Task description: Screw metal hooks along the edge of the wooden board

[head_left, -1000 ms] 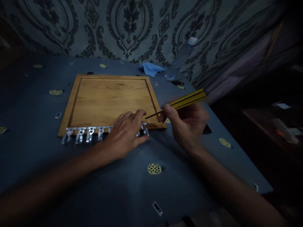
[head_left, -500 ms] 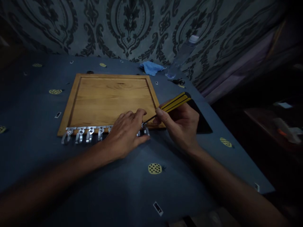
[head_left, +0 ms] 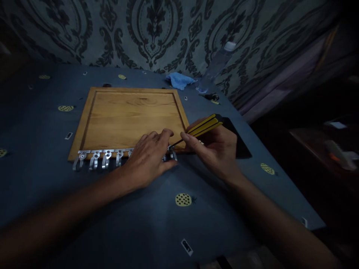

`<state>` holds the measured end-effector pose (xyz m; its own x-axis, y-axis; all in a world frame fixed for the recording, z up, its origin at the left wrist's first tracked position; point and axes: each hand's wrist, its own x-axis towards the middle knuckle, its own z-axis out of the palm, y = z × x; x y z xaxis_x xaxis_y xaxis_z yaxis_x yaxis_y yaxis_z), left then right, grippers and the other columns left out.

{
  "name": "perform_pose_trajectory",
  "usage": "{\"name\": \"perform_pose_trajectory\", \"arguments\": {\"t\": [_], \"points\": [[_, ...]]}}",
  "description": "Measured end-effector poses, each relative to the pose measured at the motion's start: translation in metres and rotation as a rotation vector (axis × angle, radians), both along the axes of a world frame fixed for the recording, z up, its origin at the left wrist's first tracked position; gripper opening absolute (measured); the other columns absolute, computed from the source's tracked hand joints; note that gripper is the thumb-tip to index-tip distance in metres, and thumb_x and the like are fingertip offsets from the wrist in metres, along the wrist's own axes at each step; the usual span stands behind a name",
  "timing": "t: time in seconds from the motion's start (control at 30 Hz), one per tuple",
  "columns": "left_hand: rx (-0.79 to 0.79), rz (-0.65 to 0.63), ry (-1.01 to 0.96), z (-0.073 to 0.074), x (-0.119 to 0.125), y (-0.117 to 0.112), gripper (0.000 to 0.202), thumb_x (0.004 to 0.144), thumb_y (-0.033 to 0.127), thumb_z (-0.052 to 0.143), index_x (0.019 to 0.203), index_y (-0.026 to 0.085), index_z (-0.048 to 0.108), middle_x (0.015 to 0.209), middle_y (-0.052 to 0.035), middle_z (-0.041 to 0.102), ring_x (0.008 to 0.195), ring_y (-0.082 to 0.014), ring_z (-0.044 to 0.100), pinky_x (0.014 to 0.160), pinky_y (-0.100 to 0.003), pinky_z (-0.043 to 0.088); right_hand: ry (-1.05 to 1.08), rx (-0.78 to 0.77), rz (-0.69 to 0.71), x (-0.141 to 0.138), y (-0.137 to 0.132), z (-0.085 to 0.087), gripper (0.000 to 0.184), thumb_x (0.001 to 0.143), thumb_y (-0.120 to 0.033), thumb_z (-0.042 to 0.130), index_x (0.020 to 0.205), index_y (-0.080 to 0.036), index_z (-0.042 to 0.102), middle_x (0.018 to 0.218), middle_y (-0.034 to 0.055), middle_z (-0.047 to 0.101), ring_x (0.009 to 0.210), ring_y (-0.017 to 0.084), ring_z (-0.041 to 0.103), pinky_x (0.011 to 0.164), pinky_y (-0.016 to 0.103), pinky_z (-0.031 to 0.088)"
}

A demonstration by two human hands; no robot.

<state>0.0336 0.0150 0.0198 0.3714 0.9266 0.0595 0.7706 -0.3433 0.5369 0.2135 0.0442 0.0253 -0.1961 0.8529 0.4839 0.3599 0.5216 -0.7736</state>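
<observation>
A framed wooden board (head_left: 134,117) lies flat, a metal hook rail (head_left: 108,154) with several hooks running along its near edge. My left hand (head_left: 147,158) grips the rail toward its right end, index finger on top and thumb below, covering some hooks. In my right hand (head_left: 220,151) is a screwdriver (head_left: 206,126) with a yellow and black handle, held tilted between thumb and fingers. Its thin shaft slopes down left to the rail near the board's right corner, by my left fingertips. A screw under the tip is too small to make out.
Behind the board, a blue cloth (head_left: 180,80) lies beside a clear plastic bottle (head_left: 215,67), with a small dark object (head_left: 210,96) nearby. A black flat item (head_left: 241,144) sits right of my right hand. The patterned wall (head_left: 151,33) borders the table (head_left: 140,224).
The screwdriver handle has dipped slightly and shifted a little left, my right fingers rolling around it. My left hand and the board keep their places.
</observation>
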Motion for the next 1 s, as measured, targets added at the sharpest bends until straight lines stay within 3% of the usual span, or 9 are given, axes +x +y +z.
{"name": "perform_pose_trajectory", "arguments": {"t": [0.2,0.33,0.53,0.67,0.77,0.87,1.0], "points": [[0.005,0.000,0.003,-0.001,0.000,0.000,0.052,0.085,0.029,0.079,0.124,0.021,0.046,0.112,-0.0066,0.067,0.109,-0.0287,0.062,0.094,-0.045,0.048,-0.016,-0.016,0.039,0.000,0.002,0.003,0.026,0.084,-0.044,0.080,0.081,-0.021,0.069,0.072,-0.0005,0.066,0.060,0.014,0.062,0.055,0.027,0.054],[-0.010,0.002,0.010,0.000,0.000,0.001,0.054,0.084,0.031,0.079,0.125,0.020,0.046,0.112,-0.0077,0.067,0.109,-0.0298,0.062,0.095,-0.045,0.048,0.078,-0.148,0.106,-0.002,0.004,0.005,0.032,0.079,-0.051,0.083,0.087,-0.022,0.070,0.072,-0.0022,0.066,0.055,0.012,0.061,0.050,0.025,0.055],[0.035,-0.018,-0.004,-0.002,-0.001,0.001,0.050,0.084,0.031,0.078,0.121,0.021,0.046,0.110,-0.0077,0.066,0.108,-0.0293,0.062,0.095,-0.046,0.049,0.152,-0.249,0.210,0.002,0.004,0.012,0.034,0.088,-0.051,0.074,0.112,-0.026,0.071,0.100,0.0020,0.074,0.056,0.010,0.064,0.057,0.026,0.060],[0.018,-0.008,0.006,-0.001,-0.001,0.001,0.049,0.085,0.032,0.078,0.121,0.021,0.046,0.110,-0.0074,0.066,0.107,-0.0288,0.062,0.094,-0.046,0.049,0.167,-0.229,0.234,0.003,0.003,0.013,0.034,0.092,-0.051,0.069,0.117,-0.028,0.070,0.104,0.0022,0.075,0.057,0.010,0.065,0.058,0.027,0.061],[0.000,-0.015,0.025,0.000,-0.001,0.001,0.051,0.086,0.033,0.077,0.123,0.020,0.046,0.112,-0.0081,0.066,0.109,-0.0289,0.062,0.096,-0.046,0.049,0.179,-0.218,0.221,0.001,0.004,0.012,0.030,0.091,-0.049,0.072,0.110,-0.026,0.072,0.098,0.0015,0.077,0.050,0.008,0.061,0.049,0.025,0.056],[0.012,-0.027,0.036,-0.001,-0.001,0.001,0.054,0.086,0.034,0.077,0.127,0.019,0.044,0.113,-0.0092,0.066,0.109,-0.0294,0.061,0.097,-0.046,0.050,0.196,-0.225,0.165,-0.004,0.005,0.013,0.030,0.082,-0.050,0.081,0.091,-0.023,0.073,0.083,-0.0007,0.075,0.039,0.006,0.050,0.037,0.022,0.046],[0.044,-0.039,0.039,-0.003,-0.002,0.002,0.055,0.086,0.034,0.077,0.127,0.017,0.045,0.112,-0.0105,0.066,0.110,-0.0305,0.061,0.096,-0.047,0.050,0.198,-0.266,0.145,-0.008,0.008,0.018,0.035,0.072,-0.050,0.088,0.078,-0.021,0.068,0.065,-0.0048,0.067,0.038,0.006,0.048,0.035,0.021,0.045]]}}
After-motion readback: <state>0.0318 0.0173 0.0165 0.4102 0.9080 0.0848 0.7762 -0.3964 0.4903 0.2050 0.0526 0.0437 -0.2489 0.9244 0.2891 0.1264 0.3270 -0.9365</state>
